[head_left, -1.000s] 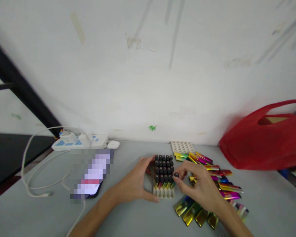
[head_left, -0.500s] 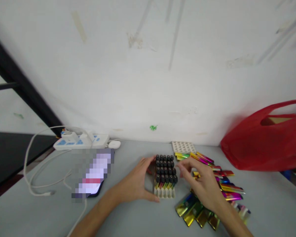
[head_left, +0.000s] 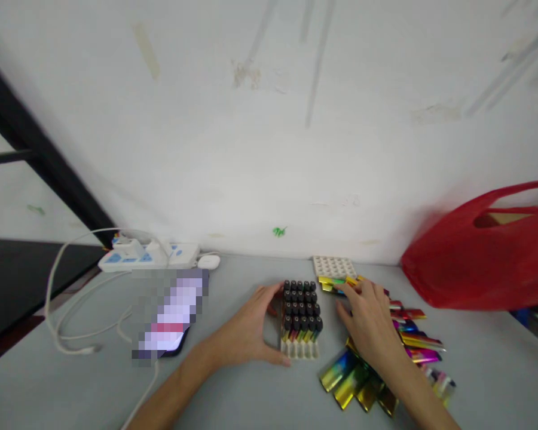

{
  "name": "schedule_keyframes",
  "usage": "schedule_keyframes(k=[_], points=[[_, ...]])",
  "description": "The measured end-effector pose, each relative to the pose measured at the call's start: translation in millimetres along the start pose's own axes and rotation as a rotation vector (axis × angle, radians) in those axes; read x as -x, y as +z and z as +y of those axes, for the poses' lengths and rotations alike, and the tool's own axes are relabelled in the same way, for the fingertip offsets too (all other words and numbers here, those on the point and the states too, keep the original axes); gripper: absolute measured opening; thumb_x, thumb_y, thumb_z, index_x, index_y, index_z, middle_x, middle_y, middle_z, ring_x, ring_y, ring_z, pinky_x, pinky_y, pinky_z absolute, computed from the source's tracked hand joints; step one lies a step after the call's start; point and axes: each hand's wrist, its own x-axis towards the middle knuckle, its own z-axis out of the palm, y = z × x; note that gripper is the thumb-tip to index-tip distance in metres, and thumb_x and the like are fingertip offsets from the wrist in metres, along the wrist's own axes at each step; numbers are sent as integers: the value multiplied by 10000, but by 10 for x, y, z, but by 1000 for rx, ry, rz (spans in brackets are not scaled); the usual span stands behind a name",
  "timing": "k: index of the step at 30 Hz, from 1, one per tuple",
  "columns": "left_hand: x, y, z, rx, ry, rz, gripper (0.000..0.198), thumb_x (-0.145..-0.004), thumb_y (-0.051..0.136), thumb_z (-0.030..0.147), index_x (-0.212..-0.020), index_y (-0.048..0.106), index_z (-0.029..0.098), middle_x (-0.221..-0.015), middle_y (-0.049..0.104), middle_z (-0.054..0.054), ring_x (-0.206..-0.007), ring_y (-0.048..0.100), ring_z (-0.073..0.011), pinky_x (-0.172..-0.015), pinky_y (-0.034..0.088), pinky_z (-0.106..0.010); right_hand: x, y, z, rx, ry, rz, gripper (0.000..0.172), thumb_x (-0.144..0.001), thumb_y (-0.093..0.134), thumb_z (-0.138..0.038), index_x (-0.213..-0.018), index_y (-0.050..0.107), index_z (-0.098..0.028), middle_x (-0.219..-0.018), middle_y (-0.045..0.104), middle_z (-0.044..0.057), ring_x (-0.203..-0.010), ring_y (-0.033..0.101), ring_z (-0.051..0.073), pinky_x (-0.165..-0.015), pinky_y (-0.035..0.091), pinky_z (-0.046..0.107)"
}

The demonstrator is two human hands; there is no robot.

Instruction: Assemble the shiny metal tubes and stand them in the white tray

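Observation:
A pale moulded tray stands in the middle of the table, holding several rows of small black-capped items with shiny coloured bodies. My left hand curves along the tray's left side, thumb at its near corner and fingers at its far left corner, bracing it. The nearest row of slots holds nothing. My right hand lies palm down over shiny metallic-coloured flat pieces, its fingers apart and reaching to the yellow-green ones. What lies beneath the palm is hidden. More gold-green pieces fan out below the wrist.
Behind, against the wall, lies a second pale tray with its slots showing. On the right a red bag leans over the table. To the left are a phone, a white power strip and loose white cables.
My right hand has moved from beside the black caps, where its fingers were pinched, away to the right and over the shiny pieces, fingers now spread. My left hand has stayed still.

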Motion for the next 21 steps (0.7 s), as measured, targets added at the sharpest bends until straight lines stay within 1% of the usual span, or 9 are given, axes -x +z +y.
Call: schedule_keyframes(k=[2, 5, 9, 12, 15, 17, 19, 21], points=[[0, 0, -3, 5, 1, -5, 1398, -527, 1106, 554, -1687, 390, 245, -1570, 535, -188, -1282, 624, -406, -1136, 532, -538, 12, 37, 20, 15, 11, -7, 280, -985, 689, -184, -1236, 785, -261, -1065, 646, 147, -1029, 575, 378, -839, 468, 473], [4, -1, -5, -5, -2, -2, 1398, -535, 1106, 544, -1691, 377, 249, -1562, 539, -188, -1269, 630, -403, -1134, 531, -545, 18, 73, 30, -25, 8, -25, 285, -963, 708, -148, -1194, 784, -297, -1073, 643, 129, -1030, 579, 365, -839, 463, 460], [7, -4, 1, -17, -7, -4, 1389, -535, 1112, 533, -1681, 382, 245, -1567, 532, -185, -1286, 621, -396, -1151, 523, -546, 23, 85, -22, -92, -45, -60, 202, -979, 734, -181, -1141, 756, -298, -1127, 640, 128, -1083, 571, 374, -850, 457, 461], [4, -2, 0, -21, 3, 2, 1395, -521, 1115, 530, -1680, 387, 261, -1563, 540, -176, -1299, 614, -404, -1160, 518, -559, 30, 100, -76, -99, -86, -89, 138, -991, 759, -224, -1112, 729, -283, -1173, 644, 129, -1130, 566, 384, -858, 451, 463], [1, 2, -3, -15, 3, 3, 1391, -530, 1110, 521, -1687, 381, 269, -1563, 542, -178, -1293, 620, -409, -1147, 529, -566, 25, 130, -102, -61, -96, -79, 75, -1010, 745, -245, -1070, 709, -269, -1150, 668, 122, -1109, 584, 378, -855, 437, 465], [2, 4, -2, -4, 9, 5, 1374, -543, 1105, 513, -1687, 384, 269, -1559, 548, -180, -1287, 626, -411, -1134, 540, -561, 11, 139, -106, -63, -83, -56, 9, -1051, 687, -261, -1044, 693, -260, -1120, 698, 117, -1083, 605, 367, -857, 419, 467], [3, 5, 0, 1, 15, 12, 1364, -546, 1106, 503, -1684, 391, 274, -1548, 560, -177, -1274, 633, -409, -1135, 540, -564, -6, 121, -111, -132, -62, -46, 89, -1101, 611, -281, -1044, 672, -251, -1092, 733, 109, -1064, 630, 350, -883, 403, 475], [4, 5, -2, 1, 11, 11, 1363, -545, 1107, 493, -1685, 391, 278, -1544, 563, -176, -1259, 641, -405, -1136, 538, -569, -22, 68, -130, -250, -32, -45, 145, -1136, 550, -318, -1066, 655, -246, -1081, 760, 96, -1057, 657, 335, -920, 390, 485]])
